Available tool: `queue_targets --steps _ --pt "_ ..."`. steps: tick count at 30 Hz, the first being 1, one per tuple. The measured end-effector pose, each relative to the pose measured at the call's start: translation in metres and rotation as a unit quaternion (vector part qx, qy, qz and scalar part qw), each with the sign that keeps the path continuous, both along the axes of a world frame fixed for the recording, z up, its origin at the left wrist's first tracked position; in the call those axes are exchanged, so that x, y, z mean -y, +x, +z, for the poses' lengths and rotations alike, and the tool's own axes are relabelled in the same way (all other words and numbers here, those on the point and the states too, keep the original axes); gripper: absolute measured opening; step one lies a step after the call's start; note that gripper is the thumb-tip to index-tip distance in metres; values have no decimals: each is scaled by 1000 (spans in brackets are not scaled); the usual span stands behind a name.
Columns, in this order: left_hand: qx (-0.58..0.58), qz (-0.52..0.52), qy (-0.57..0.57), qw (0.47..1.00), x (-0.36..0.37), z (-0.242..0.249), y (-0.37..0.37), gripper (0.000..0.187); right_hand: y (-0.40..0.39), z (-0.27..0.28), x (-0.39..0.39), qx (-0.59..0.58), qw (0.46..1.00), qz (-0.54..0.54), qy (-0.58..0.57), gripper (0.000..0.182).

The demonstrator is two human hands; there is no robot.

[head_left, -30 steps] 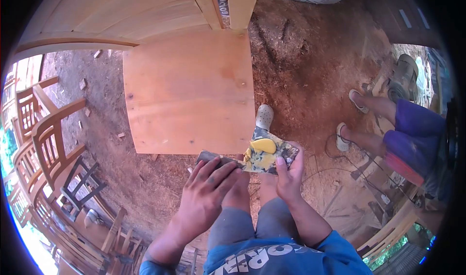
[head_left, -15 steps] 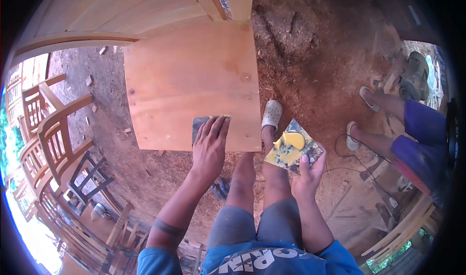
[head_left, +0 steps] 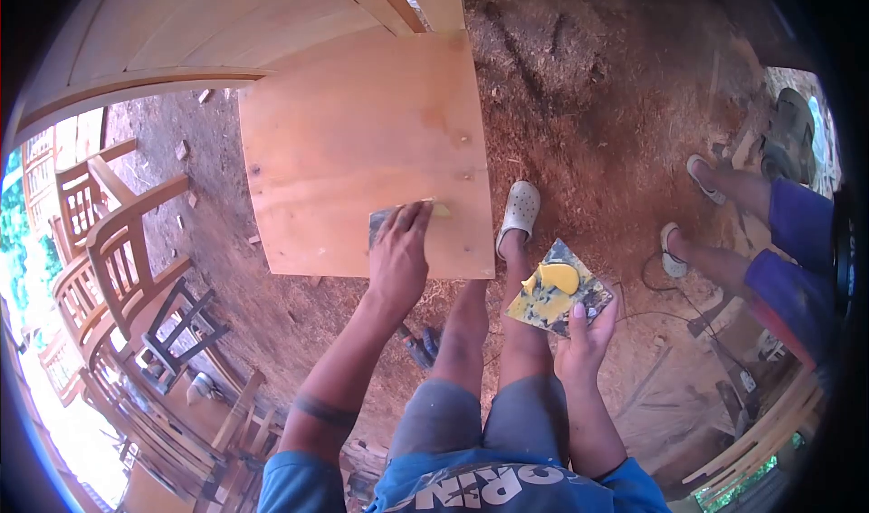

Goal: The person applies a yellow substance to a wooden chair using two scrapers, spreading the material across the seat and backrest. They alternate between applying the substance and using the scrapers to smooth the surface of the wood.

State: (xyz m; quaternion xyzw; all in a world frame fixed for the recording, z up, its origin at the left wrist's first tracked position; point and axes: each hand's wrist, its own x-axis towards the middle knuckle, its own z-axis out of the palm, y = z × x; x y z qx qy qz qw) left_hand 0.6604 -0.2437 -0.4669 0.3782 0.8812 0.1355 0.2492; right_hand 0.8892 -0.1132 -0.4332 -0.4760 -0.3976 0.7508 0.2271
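On the left side of my body, my left hand (head_left: 399,252) presses a flat dark scraper (head_left: 380,223) against the wooden board (head_left: 362,142), near its lower edge. A small patch of yellow paste (head_left: 442,210) shows on the board just right of the fingertips. My right hand (head_left: 585,339) grips the lower right corner of a square, stained palette (head_left: 545,310), thumb on top. A thick lump of yellow putty (head_left: 558,279) lies on the palette. Small dark marks and holes dot the board near its left and right edges.
Wooden chairs (head_left: 122,255) stand at the left, with a dark small frame (head_left: 186,327) beside them. A larger panelled wooden piece (head_left: 208,24) adjoins the board at the top. Another person's legs (head_left: 729,192) are at the right, near a cable on the dirt floor (head_left: 579,133).
My left hand and the scraper have shifted slightly up on the board, and a yellow patch now shows beside the fingers. The view has moved a little; the palette remains in my right hand.
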Motion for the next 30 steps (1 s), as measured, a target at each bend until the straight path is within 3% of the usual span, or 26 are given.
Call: queue_targets --steps 3,6,11,15,19,22,30 --pt "-19 -33 6 999 0 -10 16 57 3 -2 3 -1 1000 3 4 43" --pt "115 -54 -39 991 16 2 14 55 4 -3 4 7 1000 -4 -1 43" --pt "56 6 8 998 -14 6 -12 55 1 0 5 5 1000 -3 -7 43" --pt "21 -68 -16 997 -11 -1 17 52 0 -1 5 -2 1000 -7 -14 42" --pt "146 -76 -60 985 11 18 19 54 -4 3 2 0 1000 4 -3 42" --pt "100 -81 -31 991 20 26 30 54 -4 3 2 4 1000 7 13 41" --pt "-12 -176 -64 982 28 -25 81 58 -4 2 2 13 1000 4 8 39"
